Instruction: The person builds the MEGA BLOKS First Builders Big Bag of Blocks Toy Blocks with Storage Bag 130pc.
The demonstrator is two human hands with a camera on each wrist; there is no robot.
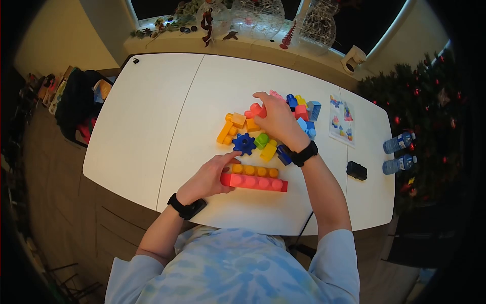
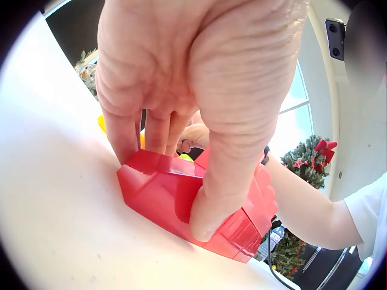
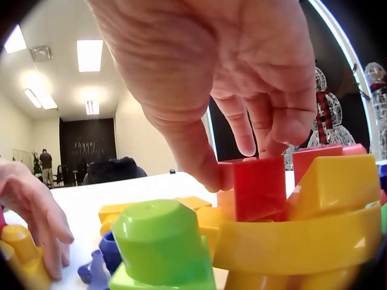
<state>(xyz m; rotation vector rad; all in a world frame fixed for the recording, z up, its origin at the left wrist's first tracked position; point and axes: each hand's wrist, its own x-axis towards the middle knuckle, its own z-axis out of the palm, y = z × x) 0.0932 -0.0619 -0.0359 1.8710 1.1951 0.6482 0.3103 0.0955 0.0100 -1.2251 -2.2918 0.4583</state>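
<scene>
My left hand point(image 1: 207, 176) grips the left end of a long red toy building brick point(image 1: 258, 183). The thumb presses the near side of this brick point(image 2: 163, 193), while the fingers reach over its far side. Right behind it lies a row of orange studs point(image 1: 255, 171). Farther out, my right hand point(image 1: 278, 119) pinches a small red block point(image 3: 260, 190) at the back of the loose pile, thumb on its left edge and fingers behind its top. A blue gear-shaped piece point(image 1: 244, 144), a green block point(image 3: 157, 241) and a yellow block point(image 1: 268, 151) lie between the hands.
More blue and pink blocks lie around the right hand, with a light blue block point(image 1: 314, 110) at the pile's right. A picture sheet point(image 1: 342, 121), a black case point(image 1: 357, 171) and two water bottles point(image 1: 399, 143) occupy the white table's point(image 1: 136, 116) right side.
</scene>
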